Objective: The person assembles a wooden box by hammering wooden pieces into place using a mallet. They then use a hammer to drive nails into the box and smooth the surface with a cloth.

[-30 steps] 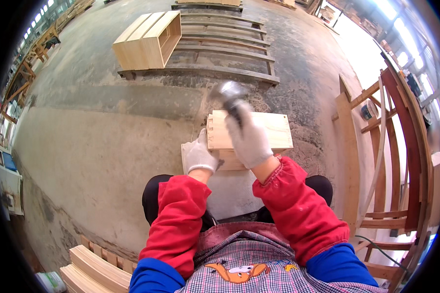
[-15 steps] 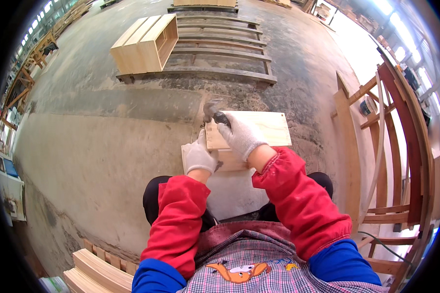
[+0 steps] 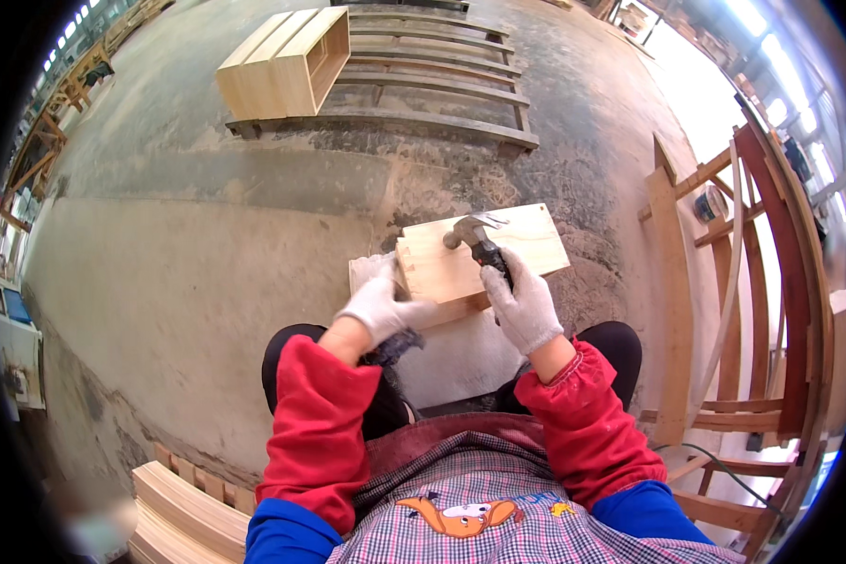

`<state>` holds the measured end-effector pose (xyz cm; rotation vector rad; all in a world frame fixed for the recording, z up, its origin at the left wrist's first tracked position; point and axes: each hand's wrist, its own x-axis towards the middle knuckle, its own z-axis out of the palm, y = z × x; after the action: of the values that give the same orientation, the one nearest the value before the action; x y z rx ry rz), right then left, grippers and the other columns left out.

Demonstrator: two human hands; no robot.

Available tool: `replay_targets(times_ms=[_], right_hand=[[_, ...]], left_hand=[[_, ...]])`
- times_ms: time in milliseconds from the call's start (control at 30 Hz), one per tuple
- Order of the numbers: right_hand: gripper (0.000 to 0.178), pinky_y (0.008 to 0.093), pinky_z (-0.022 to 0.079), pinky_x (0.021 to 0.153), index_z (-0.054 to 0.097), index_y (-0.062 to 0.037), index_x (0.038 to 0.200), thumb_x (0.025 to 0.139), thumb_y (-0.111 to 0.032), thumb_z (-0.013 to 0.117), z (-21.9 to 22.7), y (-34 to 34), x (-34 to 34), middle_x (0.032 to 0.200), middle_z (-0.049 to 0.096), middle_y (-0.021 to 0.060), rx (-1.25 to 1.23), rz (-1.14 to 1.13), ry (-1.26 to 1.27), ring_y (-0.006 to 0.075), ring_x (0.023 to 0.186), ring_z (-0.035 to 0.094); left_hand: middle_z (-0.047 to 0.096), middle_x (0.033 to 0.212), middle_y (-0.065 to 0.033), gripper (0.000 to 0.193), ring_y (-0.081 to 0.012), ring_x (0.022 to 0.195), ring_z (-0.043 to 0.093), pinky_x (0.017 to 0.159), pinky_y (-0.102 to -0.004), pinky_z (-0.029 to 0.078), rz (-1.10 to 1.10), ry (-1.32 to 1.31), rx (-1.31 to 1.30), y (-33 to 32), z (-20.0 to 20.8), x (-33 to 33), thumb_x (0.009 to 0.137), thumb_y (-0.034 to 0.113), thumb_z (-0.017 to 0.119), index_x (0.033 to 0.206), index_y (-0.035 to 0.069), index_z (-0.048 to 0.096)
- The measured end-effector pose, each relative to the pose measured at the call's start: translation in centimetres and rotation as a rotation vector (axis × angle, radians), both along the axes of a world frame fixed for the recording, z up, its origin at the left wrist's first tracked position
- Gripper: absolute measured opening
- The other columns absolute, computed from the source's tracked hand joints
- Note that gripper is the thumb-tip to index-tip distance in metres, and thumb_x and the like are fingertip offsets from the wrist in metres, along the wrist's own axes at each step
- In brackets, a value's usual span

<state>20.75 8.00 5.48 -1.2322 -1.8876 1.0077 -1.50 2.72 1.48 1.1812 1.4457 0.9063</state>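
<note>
In front of my knees lies a pale wooden drawer-like box with finger joints at its left end. My right hand, in a light work glove, is closed round the dark handle of a claw hammer, whose head is over the box's top panel. My left hand, gloved too, is at the box's left end, thumb and fingers apart. I cannot tell whether it touches the box. A dark, crumpled-looking patch shows just below that hand; what it is stays unclear.
Ahead, a larger open wooden box stands on a slatted pallet. To the right rises a wooden frame rack with long boards. Stacked pale boards lie at the lower left, beside me.
My right hand has drawn back toward me and right, bringing the hammer over the panel. My left hand has come off the box's near left corner, its fingers spreading. The box has turned slightly.
</note>
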Motion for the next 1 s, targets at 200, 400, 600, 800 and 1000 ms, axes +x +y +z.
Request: replay_targets(times_ms=[200,400,600,800,1000], right_hand=[[0.046,0.0316,0.051,0.081,0.048,-0.0002,0.134,0.092,-0.013,0.063,-0.2,-1.2,-0.5,0.096,0.064,0.0117,-0.125,0.027,0.012,0.0182,0.085,0.062],[0.061,0.0244,0.049,0.061,0.038,-0.0017,0.146,0.089,-0.002,0.061,0.0,-2.4,-0.3,0.096,0.06,0.0049,-0.278,0.106,0.232,0.0085,0.07,0.056],[0.053,0.0233,0.049,0.071,0.04,0.0008,0.144,0.095,-0.005,0.059,5.9,-3.8,-3.5,0.1,0.061,0.0057,-0.193,0.131,0.552,0.0067,0.081,0.054],[0.049,0.0378,0.05,0.092,0.048,0.0011,0.137,0.091,-0.01,0.063,2.4,-0.4,-3.7,0.111,0.065,0.0265,0.024,0.229,-0.044,0.0367,0.106,0.066],[0.049,0.0372,0.05,0.09,0.047,0.0006,0.137,0.092,-0.011,0.062,5.8,-2.1,-4.9,0.11,0.065,0.0261,0.071,0.12,0.166,0.037,0.105,0.066]], left_hand=[[0.062,0.103,-0.0088,0.087,-0.0152,0.092,0.057,0.083,-0.029,0.049,0.206,-0.025,-0.011,1.4,-1.6,-1.6,0.076,0.03,0.083,0.145,-0.002,0.04],[0.066,0.11,-0.0248,0.091,-0.037,0.104,0.062,0.09,-0.0427,0.048,0.261,0.16,0.176,2.8,-5.7,-0.2,0.069,0.053,0.078,0.139,0.002,0.051],[0.063,0.114,-0.0257,0.09,-0.0395,0.11,0.056,0.099,-0.0433,0.04,0.257,0.259,0.182,2.3,-6.3,-0.5,0.072,0.055,0.074,0.141,0.003,0.049],[0.061,0.117,-0.0271,0.09,-0.0395,0.112,0.055,0.098,-0.0434,0.041,0.253,0.323,0.202,2.3,-5.8,0.0,0.072,0.054,0.075,0.141,0.003,0.048],[0.068,0.104,-0.0226,0.081,-0.0363,0.103,0.062,0.094,-0.0426,0.044,0.3,0.141,0.257,2.5,-7.3,-0.1,0.072,0.048,0.076,0.135,0.003,0.054]])
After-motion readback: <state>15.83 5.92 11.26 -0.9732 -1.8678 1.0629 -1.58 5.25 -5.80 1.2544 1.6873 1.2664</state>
